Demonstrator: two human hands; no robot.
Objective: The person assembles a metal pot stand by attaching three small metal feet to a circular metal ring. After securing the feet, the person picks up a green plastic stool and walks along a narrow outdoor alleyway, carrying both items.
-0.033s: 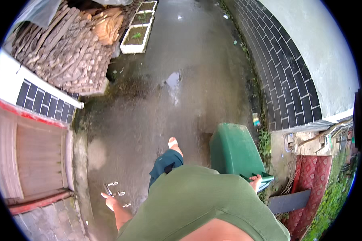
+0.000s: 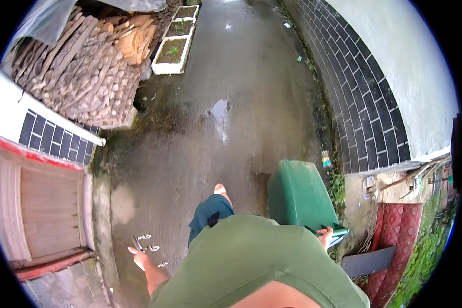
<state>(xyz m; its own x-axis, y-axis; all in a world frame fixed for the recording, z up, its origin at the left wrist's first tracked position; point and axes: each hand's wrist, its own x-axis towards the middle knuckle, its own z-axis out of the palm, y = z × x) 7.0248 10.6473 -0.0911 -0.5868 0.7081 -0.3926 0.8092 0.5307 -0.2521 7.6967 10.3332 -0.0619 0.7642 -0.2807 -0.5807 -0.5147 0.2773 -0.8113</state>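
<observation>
At the lower right stands a green wheelie bin [image 2: 297, 190], tilted toward me. My right hand [image 2: 325, 237] is closed on the handle at its near end. My left hand [image 2: 139, 258] hangs low on the left, fingers closed around a short dark, silvery rod-like thing [image 2: 137, 243] whose kind I cannot make out. Small white pieces [image 2: 154, 248] show beside that rod; whether they are joined to it or lie on the ground cannot be told. Below my green shirt one sandalled foot [image 2: 219, 190] is in view on the wet concrete.
A concrete lane [image 2: 256, 102] with a puddle [image 2: 220, 113] runs ahead. Stacked firewood [image 2: 82, 72] and white planter boxes [image 2: 170, 68] line its left, above a wooden door [image 2: 51, 210]. A dark-tiled wall [image 2: 364, 97] borders the right. A red patterned panel [image 2: 403, 226] stands beyond the bin.
The lane, planters and firewood sit slightly lower in the picture. The bin has shifted a little down in view; both hands keep their hold.
</observation>
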